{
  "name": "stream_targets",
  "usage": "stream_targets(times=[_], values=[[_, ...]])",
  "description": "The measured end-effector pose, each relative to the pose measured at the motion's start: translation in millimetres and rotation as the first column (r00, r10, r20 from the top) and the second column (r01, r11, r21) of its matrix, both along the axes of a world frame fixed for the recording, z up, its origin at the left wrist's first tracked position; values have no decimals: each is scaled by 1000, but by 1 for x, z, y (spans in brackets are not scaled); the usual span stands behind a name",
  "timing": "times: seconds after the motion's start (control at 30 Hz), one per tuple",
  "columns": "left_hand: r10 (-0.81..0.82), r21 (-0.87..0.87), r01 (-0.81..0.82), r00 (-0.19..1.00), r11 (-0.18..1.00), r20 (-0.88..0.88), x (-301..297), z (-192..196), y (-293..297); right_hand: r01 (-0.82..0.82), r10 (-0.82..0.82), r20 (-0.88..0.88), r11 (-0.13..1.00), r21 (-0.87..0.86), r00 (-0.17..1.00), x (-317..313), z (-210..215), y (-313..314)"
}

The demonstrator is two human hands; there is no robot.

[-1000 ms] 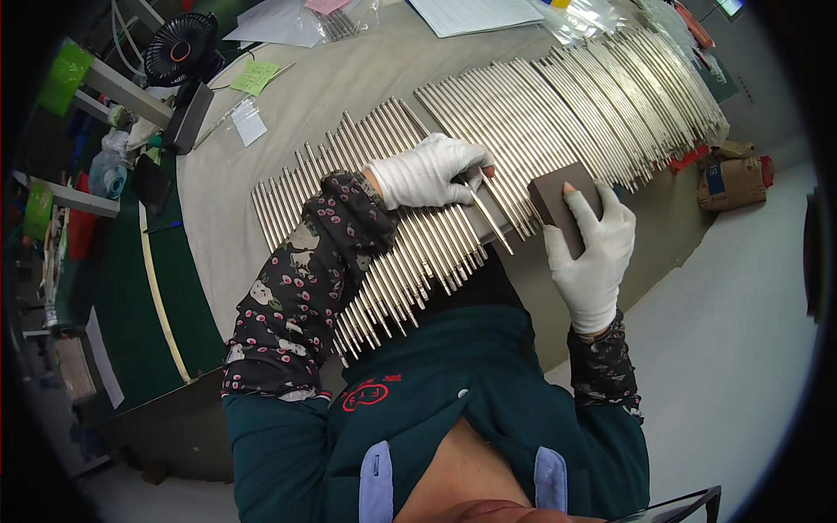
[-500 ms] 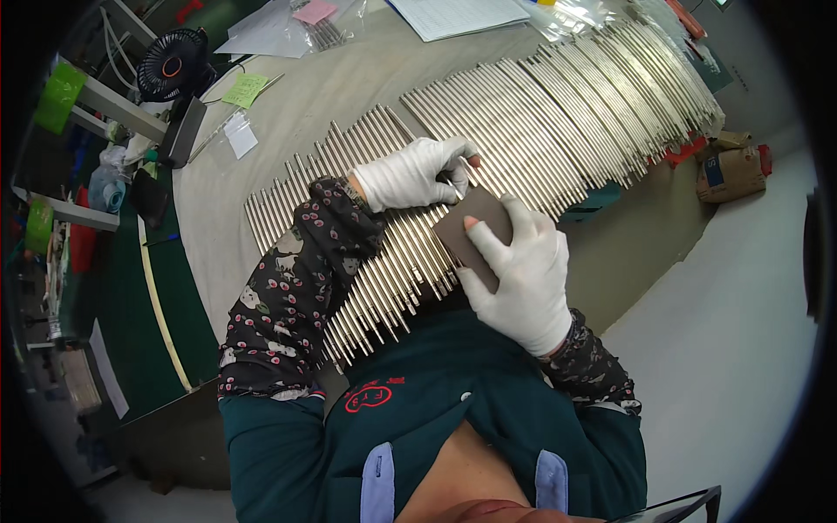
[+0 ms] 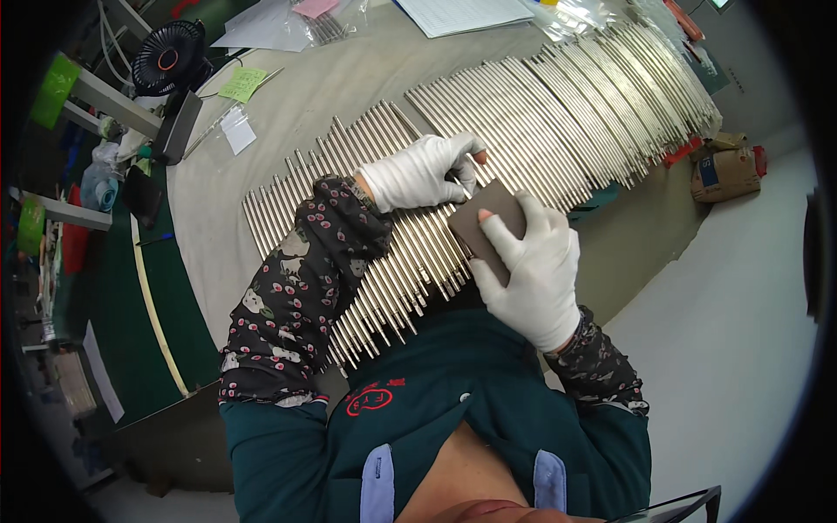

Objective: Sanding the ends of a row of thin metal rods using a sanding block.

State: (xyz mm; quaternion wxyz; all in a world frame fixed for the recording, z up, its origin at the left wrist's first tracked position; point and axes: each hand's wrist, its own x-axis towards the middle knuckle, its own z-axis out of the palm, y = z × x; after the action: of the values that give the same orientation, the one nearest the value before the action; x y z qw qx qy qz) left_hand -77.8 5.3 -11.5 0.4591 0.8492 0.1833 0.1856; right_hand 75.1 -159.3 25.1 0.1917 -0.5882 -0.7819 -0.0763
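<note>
Thin silvery metal rods [image 3: 532, 113] lie side by side in a long row on the table. My left hand [image 3: 423, 172], in a white glove with bare fingertips, rests over the rods with its fingers curled in toward the thumb; what they pinch, if anything, is hidden. Just to its right, my right hand [image 3: 536, 275], gloved the same way, grips a flat grey-brown block [image 3: 488, 222] with thumb and fingers spread over it. The block lies on the rods close to my left fingertips. Its underside cannot be seen.
At the far left stand a black fan [image 3: 170, 57] and a dark box [image 3: 176, 128]. A green note [image 3: 242, 84] and a small clear bag with a white label [image 3: 237, 131] lie on the table. Papers [image 3: 466, 13] are at the back. A brown sack [image 3: 728, 173] sits off to the right.
Both hands and the block have shifted slightly right in the picture. The block stays under my right hand beside my left fingertips. The rods look the same.
</note>
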Motion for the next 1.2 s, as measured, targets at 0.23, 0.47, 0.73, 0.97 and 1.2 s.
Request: stream_targets(times=[0.23, 0.47, 0.73, 0.97, 1.2], values=[[51, 15, -51, 999, 999, 21, 1, -4, -1, -4, 4, -2, 999, 32, 1000, 3, 0, 2], [53, -36, -53, 999, 998, 8, 2, -1, -4, 56, -55, -20, 997, 47, 998, 9, -2, 2], [12, 54, -14, 1000, 998, 23, -1, 4, -2, 194, -183, -73, 958, 210, 981, 54, 4, -8], [306, 743, -249, 950, 621, 63, -25, 20, -16, 122, -108, -115, 984, 130, 988, 57, -9, -41], [486, 797, -45, 813, 602, -321, -34, -10, -22, 70, -58, -140, 994, 80, 988, 51, -18, -49]])
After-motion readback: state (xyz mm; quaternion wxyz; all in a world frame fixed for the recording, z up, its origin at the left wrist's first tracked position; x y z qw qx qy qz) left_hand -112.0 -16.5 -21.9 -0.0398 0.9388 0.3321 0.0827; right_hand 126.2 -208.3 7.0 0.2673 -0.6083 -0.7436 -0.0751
